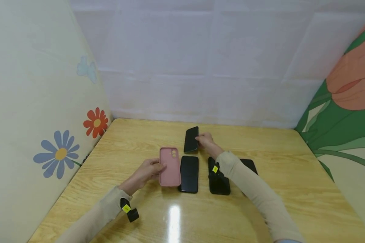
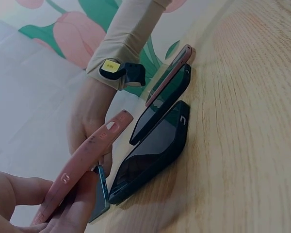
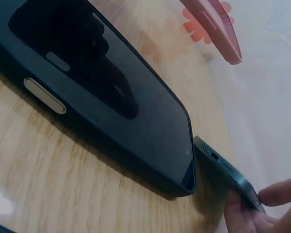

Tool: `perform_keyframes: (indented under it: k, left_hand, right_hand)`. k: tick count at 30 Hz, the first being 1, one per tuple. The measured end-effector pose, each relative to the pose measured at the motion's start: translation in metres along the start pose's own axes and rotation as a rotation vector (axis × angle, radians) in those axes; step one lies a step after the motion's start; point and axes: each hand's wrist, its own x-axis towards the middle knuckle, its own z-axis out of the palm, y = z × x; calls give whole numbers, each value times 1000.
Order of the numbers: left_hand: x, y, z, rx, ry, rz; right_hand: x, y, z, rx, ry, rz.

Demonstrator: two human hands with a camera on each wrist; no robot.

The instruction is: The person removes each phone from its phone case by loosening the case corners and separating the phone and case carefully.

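Observation:
My left hand (image 1: 144, 171) pinches an empty pink phone case (image 1: 170, 173) by its left edge, raised over the table with its hollow side and camera cutout showing. Farther back, my right hand (image 1: 205, 139) grips a bare dark phone (image 1: 191, 139) by its right edge. That phone leans at a tilt; its port and speaker holes show in the right wrist view, close to the end of a phone in a dark case (image 3: 111, 97). In the head view this cased phone (image 1: 190, 175) lies screen up, partly behind the pink case.
To the right lies another dark phone (image 1: 219, 185), under my right wrist. Beyond it, a phone with a pink rim (image 2: 173, 73) is partly hidden by my sleeve in the head view. A white cloth (image 1: 200, 67) hangs behind the wooden table (image 1: 134, 135); flowered panels flank it.

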Motion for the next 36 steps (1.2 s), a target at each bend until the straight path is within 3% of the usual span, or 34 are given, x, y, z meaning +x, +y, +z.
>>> perform_keyframes:
  k: [14, 16, 21, 23, 28, 36]
  left_hand:
    - [4, 0, -1, 7, -6, 6]
    - [4, -1, -1, 2, -3, 1]
    - [2, -4, 0, -5, -3, -4]
    - [0, -4, 1, -5, -4, -5]
    - [0, -4, 2, -7, -6, -2]
    - [2, -3, 2, -15, -23, 6]
  right_hand:
    - [2, -6, -6, -19, -73, 29]
    - [34, 19, -7, 4, -101, -27]
    - [96, 65, -7, 1, -107, -37]
    - [74, 50, -6, -44, -75, 23]
    - [13, 13, -8, -24, -68, 57]
    - [-3, 1, -13, 28, -87, 79]
